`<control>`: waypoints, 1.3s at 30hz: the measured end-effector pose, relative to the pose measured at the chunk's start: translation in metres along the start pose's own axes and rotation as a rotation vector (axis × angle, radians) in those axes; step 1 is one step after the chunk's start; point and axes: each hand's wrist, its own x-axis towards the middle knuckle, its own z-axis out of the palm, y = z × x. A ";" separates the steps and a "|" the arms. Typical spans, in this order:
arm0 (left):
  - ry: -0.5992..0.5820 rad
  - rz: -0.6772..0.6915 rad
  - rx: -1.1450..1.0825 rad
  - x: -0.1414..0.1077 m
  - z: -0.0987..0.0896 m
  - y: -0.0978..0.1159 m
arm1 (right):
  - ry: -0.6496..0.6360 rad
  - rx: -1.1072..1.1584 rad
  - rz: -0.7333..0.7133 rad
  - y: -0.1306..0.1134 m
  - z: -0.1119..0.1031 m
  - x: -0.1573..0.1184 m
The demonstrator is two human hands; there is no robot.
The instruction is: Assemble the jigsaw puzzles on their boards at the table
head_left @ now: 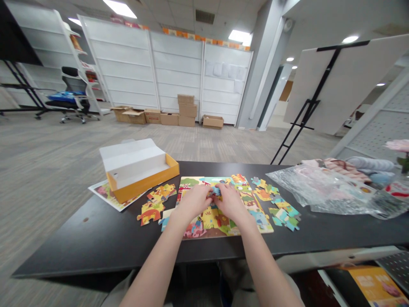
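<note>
A colourful jigsaw puzzle (209,219) lies partly assembled on the black table in front of me. Over its upper middle, my left hand (200,199) and my right hand (229,199) meet with curled fingers. Between the fingertips is a blue puzzle piece (216,191), gripped from both sides. Whether it touches the puzzle below is hidden by the fingers. Loose orange and yellow pieces (152,209) are spread to the left of the puzzle. More loose pieces (284,211), mostly yellow and teal, lie to its right.
An open yellow box (145,181) rests on a printed picture sheet (119,205) at the table's left. Clear plastic packaging (332,192) covers the right side, near rolled fabrics (370,164). Below right is another orange box (377,283). Cardboard boxes (187,111) stand by the far shelves.
</note>
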 end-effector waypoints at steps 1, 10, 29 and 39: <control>0.004 0.005 -0.018 0.001 0.003 0.000 | 0.002 0.005 0.002 0.000 0.000 0.000; 0.003 0.006 -0.064 0.004 0.005 0.000 | 0.005 0.030 0.023 0.002 0.001 0.003; 0.016 -0.052 -0.057 0.004 0.012 -0.004 | -0.034 0.046 -0.013 0.006 -0.002 0.002; 0.047 -0.046 -0.236 0.003 0.013 -0.003 | 0.016 0.045 -0.032 0.009 -0.001 0.001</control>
